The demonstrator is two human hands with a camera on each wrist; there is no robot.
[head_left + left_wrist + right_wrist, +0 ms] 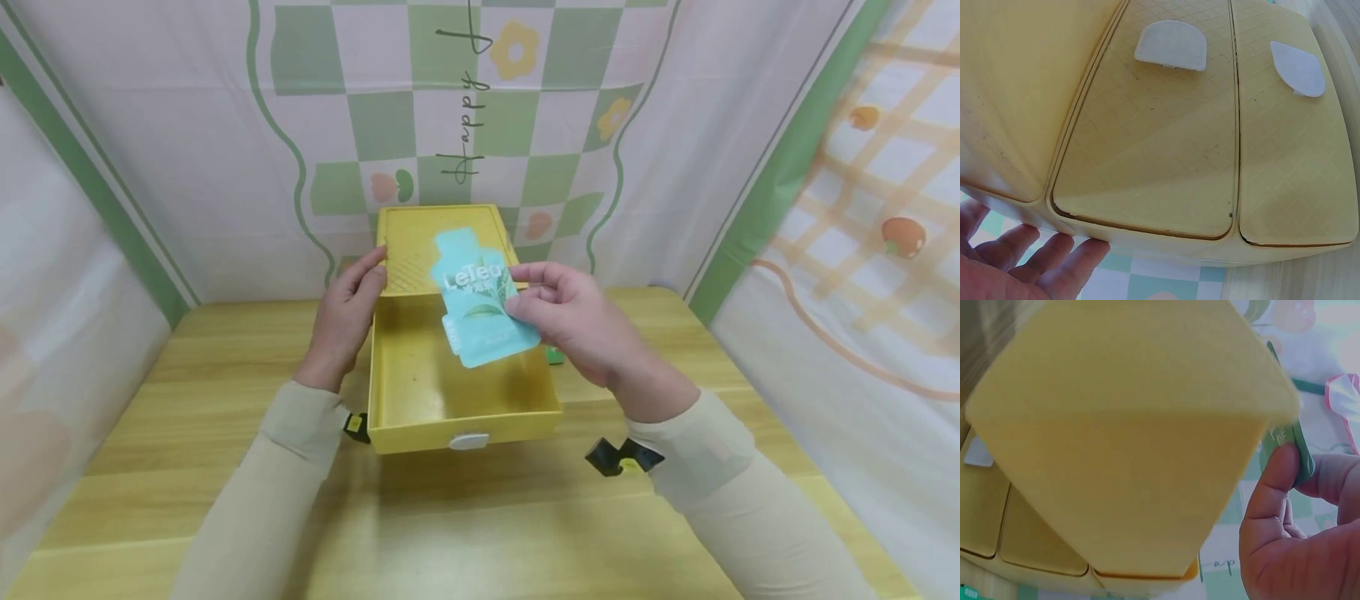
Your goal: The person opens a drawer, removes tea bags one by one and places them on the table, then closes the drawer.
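Note:
My right hand [573, 321] pinches a teal packet [487, 312] printed "LeTea" between thumb and fingers, holding it above a pulled-out drawer [465, 429]. Only the packet's green edge [1302, 459] shows in the right wrist view, partly behind the drawer. This drawer, the top one of a yellow cabinet [397, 229], has a white handle and a bare inside floor where visible. At the cabinet's left side, my left hand [348, 308] rests with its fingers [1079, 265] laid along the side wall, thumb near the top edge.
Two lower drawers [1160, 144] with white handles [1172, 47] are closed. A small green item [555, 356] lies on the wooden table [247, 367] right of the drawer. A checked, printed cloth [378, 125] hangs behind the cabinet, with more cloth at both sides.

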